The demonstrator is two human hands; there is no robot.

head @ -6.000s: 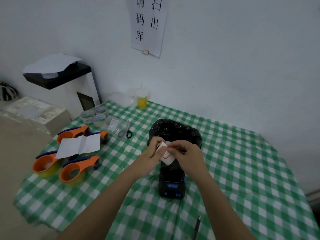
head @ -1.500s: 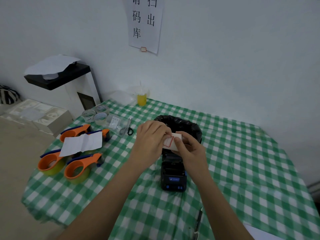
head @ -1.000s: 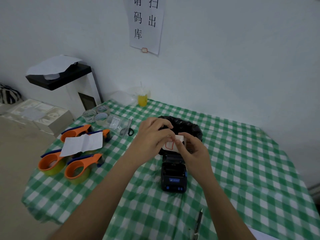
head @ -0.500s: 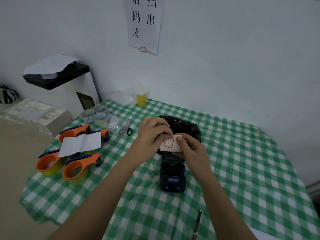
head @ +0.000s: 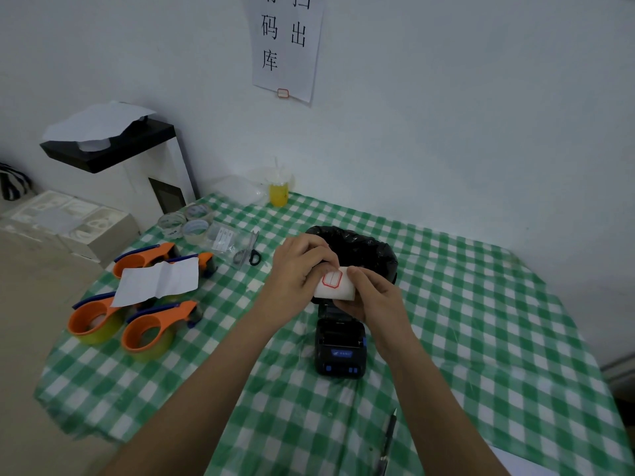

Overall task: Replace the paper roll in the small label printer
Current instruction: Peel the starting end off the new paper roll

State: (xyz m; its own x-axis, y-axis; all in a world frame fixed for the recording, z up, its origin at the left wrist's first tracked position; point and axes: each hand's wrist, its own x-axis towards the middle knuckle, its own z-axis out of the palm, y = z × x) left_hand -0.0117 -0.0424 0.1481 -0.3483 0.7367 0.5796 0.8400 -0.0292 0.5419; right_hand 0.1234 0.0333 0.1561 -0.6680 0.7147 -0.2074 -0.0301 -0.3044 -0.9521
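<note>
A white label roll (head: 335, 284) with red-bordered labels is held in the air between both hands. My left hand (head: 298, 266) grips its left end, fingers curled over the top. My right hand (head: 372, 297) holds its right side, thumb on the paper. The small black label printer (head: 340, 348) with a blue front panel lies on the checked tablecloth just below the roll, its lid open toward the back. Its paper bay is partly hidden by my right hand.
A small bin lined with a black bag (head: 364, 250) stands behind the printer. Orange tape dispensers (head: 151, 333) and a white paper sheet (head: 158, 281) lie at left, scissors (head: 248, 254) and clear tape rolls (head: 185, 223) behind them. A pen (head: 386, 441) lies near the front edge.
Both hands keep the roll above the printer and have turned it a little. My left fingers shifted along its end. The printer has not moved.
</note>
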